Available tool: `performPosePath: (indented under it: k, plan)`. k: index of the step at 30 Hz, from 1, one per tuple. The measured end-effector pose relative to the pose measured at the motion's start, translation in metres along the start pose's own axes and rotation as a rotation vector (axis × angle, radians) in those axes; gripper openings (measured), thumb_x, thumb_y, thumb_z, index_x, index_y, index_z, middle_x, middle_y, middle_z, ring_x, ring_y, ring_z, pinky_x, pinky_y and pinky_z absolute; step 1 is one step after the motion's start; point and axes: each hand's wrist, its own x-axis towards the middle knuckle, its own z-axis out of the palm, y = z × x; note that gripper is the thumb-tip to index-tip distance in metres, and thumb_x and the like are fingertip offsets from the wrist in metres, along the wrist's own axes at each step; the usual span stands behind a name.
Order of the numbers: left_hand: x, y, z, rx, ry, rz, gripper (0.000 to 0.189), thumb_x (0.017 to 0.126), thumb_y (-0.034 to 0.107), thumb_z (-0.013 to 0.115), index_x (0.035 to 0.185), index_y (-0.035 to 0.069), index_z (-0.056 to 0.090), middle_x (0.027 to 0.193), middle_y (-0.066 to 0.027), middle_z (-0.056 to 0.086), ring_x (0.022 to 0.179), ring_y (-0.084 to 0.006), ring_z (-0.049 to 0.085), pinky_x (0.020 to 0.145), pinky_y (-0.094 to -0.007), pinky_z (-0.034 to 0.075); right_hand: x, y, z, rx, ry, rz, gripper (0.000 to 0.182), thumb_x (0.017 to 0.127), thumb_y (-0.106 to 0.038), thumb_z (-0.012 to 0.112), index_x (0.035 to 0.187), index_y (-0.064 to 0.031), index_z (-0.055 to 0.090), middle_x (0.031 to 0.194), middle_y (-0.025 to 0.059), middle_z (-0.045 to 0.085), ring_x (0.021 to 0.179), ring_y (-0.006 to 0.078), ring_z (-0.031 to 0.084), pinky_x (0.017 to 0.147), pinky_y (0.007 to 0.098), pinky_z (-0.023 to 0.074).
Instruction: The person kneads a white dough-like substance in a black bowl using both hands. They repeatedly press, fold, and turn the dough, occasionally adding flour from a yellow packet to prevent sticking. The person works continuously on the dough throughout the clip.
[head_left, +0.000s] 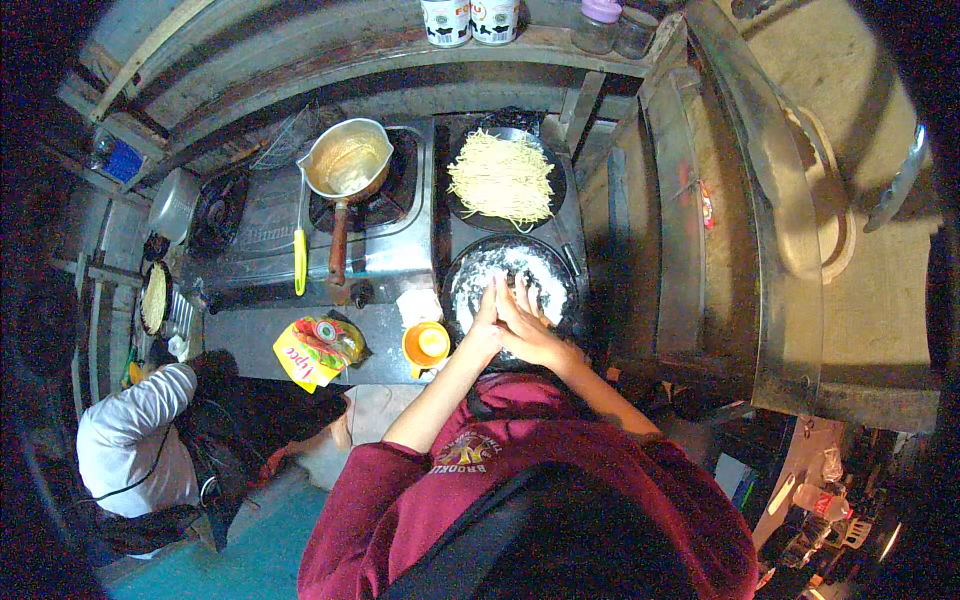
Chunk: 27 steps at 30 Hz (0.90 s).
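Both my hands meet over a round dark pan (466, 262) dusted with white flour (555, 289). My left hand (487, 321) lies palm against my right hand (529, 330), with the fingers pointing away from me. Whether something sits between the palms is hidden. Just beyond, a dark plate (556, 199) bears a heap of pale cut strips, like raw noodles (499, 176). Left of the floured pan stand an orange cup (416, 358) with pale contents and a white packet (420, 307). Farther left lies a yellow cooking oil pouch (319, 349).
A saucepan (349, 161) with a wooden handle stands on the gas stove (270, 259), beside a yellow-handled utensil (300, 262). At the left, a person (139, 442) in a grey top sits low. Cans (448, 22) and jars (596, 30) line the back shelf. Wooden boards rise at the right.
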Motion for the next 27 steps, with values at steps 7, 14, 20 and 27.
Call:
performPosePath:
  k: [7, 14, 20, 27]
  plan:
    - [0.030, 0.004, -0.036, 0.142, 0.084, 0.176, 0.021, 0.084, 0.018, 0.059, 0.102, 0.011, 0.050, 0.086, -0.0036, 0.060, 0.072, -0.0161, 0.062, 0.053, -0.0266, 0.052, 0.031, 0.020, 0.006, 1.813, 0.206, 0.153, 0.075, 0.089, -0.056, 0.026, 0.140, -0.0051, 0.006, 0.139, 0.0199, 0.027, 0.131, 0.0285, 0.022, 0.105, 0.0354, 0.0182]
    - [0.024, 0.006, -0.043, 0.256, 0.186, 0.169, 0.023, 0.077, 0.000, 0.061, 0.095, 0.011, 0.051, 0.080, -0.0037, 0.058, 0.058, -0.0135, 0.056, 0.043, -0.0262, 0.048, 0.023, 0.077, 0.012, -0.119, 0.292, 0.260, 0.040, 0.081, -0.013, 0.049, 0.118, 0.0038, 0.046, 0.120, 0.0203, 0.049, 0.112, 0.0334, 0.044, 0.094, 0.0346, 0.0371]
    - [0.031, 0.008, -0.052, 0.260, 0.178, 0.302, 0.023, 0.078, 0.004, 0.061, 0.097, 0.009, 0.051, 0.081, -0.0030, 0.057, 0.067, -0.0160, 0.059, 0.055, -0.0292, 0.050, -0.030, 0.078, 0.055, -0.500, 0.201, 0.093, 0.039, 0.073, -0.002, 0.048, 0.111, 0.0046, 0.051, 0.110, 0.0200, 0.053, 0.104, 0.0346, 0.047, 0.091, 0.0374, 0.0396]
    - [0.020, 0.016, -0.025, 0.289, 0.186, 0.327, 0.030, 0.077, 0.008, 0.064, 0.102, 0.011, 0.047, 0.086, -0.0030, 0.056, 0.073, -0.0169, 0.059, 0.056, -0.0304, 0.048, -0.013, 0.087, 0.041, 0.142, 0.146, -0.150, 0.035, 0.071, 0.003, 0.047, 0.104, 0.0010, 0.057, 0.100, 0.0210, 0.059, 0.088, 0.0344, 0.058, 0.081, 0.0386, 0.0458]
